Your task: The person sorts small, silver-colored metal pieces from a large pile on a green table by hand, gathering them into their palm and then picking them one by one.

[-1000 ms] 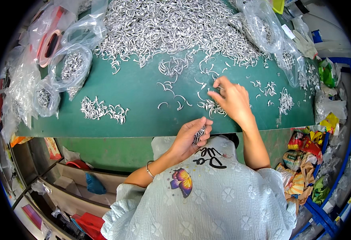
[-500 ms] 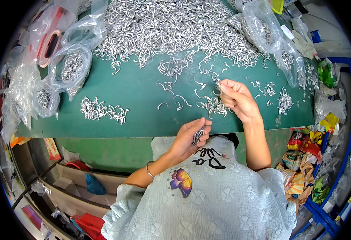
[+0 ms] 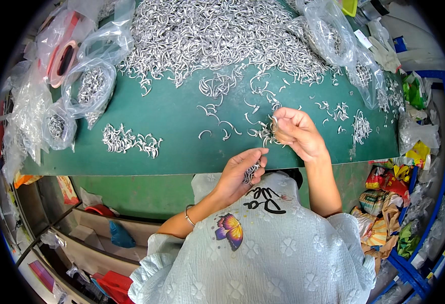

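Observation:
My left hand (image 3: 241,171), with a bangle (image 3: 188,215) on its wrist, is closed around a bunch of small curved metal pieces (image 3: 251,173) just in front of the table edge. Above and to the right of it, my right hand (image 3: 301,133) pinches one curved silvery metal piece (image 3: 275,120) between thumb and fingertips. Its other fingers are curled in. Below that hand, a small heap of the same pieces (image 3: 265,135) lies on the green table (image 3: 182,147), partly covered by the hand. Several loose ones are scattered to the left.
A large pile of curved metal pieces (image 3: 207,35) covers the far part of the table. Clear plastic bags of them stand at the left (image 3: 93,86) and right (image 3: 334,38). A smaller group (image 3: 131,139) lies left. Blue shelving (image 3: 443,152) is at the right, cardboard boxes (image 3: 100,238) lower left.
My right hand has come slightly down and left, nearer my left hand, with a metal piece in its fingertips. The left hand stays almost in place.

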`<action>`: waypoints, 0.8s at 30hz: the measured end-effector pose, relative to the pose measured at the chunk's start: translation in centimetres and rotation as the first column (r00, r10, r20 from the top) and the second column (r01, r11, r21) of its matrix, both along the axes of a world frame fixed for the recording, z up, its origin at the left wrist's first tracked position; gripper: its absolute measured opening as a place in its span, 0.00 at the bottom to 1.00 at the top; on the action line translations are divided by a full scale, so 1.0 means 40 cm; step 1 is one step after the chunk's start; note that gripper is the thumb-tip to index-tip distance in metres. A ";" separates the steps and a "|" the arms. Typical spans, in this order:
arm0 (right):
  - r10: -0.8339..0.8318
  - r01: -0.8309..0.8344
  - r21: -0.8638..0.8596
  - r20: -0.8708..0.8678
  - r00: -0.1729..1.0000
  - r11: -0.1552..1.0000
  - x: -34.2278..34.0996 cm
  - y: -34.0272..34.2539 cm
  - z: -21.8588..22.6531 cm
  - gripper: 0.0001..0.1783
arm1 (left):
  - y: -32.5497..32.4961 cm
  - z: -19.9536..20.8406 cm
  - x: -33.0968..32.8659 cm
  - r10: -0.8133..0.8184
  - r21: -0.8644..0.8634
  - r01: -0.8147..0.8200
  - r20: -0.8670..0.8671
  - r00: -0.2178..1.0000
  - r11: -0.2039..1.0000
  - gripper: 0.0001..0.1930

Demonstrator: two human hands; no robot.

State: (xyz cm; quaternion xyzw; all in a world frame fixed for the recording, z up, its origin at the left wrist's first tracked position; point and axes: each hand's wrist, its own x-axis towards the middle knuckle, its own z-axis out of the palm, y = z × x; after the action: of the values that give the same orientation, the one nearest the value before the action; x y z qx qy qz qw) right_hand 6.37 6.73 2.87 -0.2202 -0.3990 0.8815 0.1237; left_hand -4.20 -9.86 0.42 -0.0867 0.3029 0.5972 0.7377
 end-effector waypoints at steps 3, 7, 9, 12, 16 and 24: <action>-0.050 0.042 0.152 0.054 0.997 0.987 0.003 -0.012 0.010 0.06 | 0.000 0.001 0.003 0.028 0.005 -0.027 -0.024 0.999 1.000 0.14; -0.130 0.105 0.387 0.040 0.991 0.916 -0.006 -0.036 0.023 0.04 | 0.010 0.023 0.000 0.113 0.078 -0.107 -0.081 0.990 0.991 0.16; -0.082 -0.011 0.588 0.131 0.988 0.809 0.003 -0.037 0.035 0.03 | 0.020 0.037 -0.010 0.113 0.133 -0.103 -0.069 0.991 0.986 0.16; -0.095 -0.031 0.679 0.148 0.984 0.733 0.001 -0.046 0.035 0.03 | 0.034 0.053 -0.024 0.067 0.176 -0.056 -0.056 0.996 0.983 0.15; -0.053 0.013 0.792 0.025 0.998 0.610 -0.004 -0.044 0.052 0.04 | 0.040 0.055 -0.030 0.019 0.170 -0.016 -0.014 1.000 0.985 0.13; -0.068 0.013 0.837 0.029 0.997 0.547 0.005 -0.047 0.056 0.08 | 0.040 0.063 -0.048 0.108 0.138 -0.094 -0.097 0.989 0.986 0.09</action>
State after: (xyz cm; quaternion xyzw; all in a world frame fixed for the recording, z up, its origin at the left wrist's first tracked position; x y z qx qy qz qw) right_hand 6.58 4.83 5.10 -0.1696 -0.7684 0.5757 0.2221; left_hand -6.11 -8.25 2.93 -0.0212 0.2956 0.6563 0.6939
